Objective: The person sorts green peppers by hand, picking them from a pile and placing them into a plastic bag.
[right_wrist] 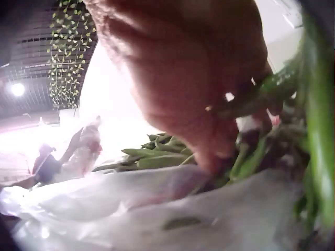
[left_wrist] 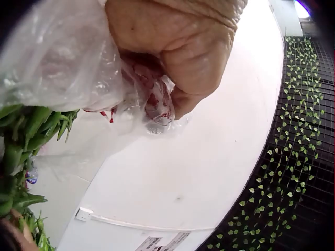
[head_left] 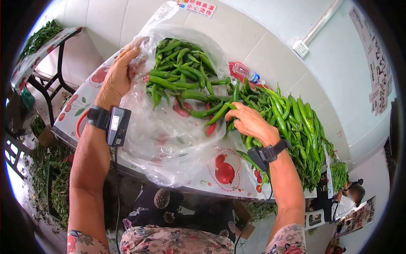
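My left hand (head_left: 117, 76) grips the edge of a clear plastic bag (head_left: 165, 148) and holds its side up. In the left wrist view the bunched plastic (left_wrist: 157, 107) shows between thumb and fingers. Long green chili peppers (head_left: 182, 63) lie heaped in the bag's far part. At the bag's right edge, my right hand (head_left: 253, 123) holds green chilies, with one chili (head_left: 220, 114) pointing out past the fingertips toward the bag. The right wrist view shows this hand (right_wrist: 193, 68) low over the plastic, its fingertips partly hidden among chilies. A red chili (head_left: 211, 125) lies near the fingers.
A large pile of green chilies (head_left: 298, 127) covers the table's right side. A plastic bottle (head_left: 249, 74) lies by the wall behind. The patterned tablecloth (head_left: 249, 191) shows at the front edge. Another table with chilies (head_left: 42, 36) stands at left; a person (head_left: 349, 201) is far right.
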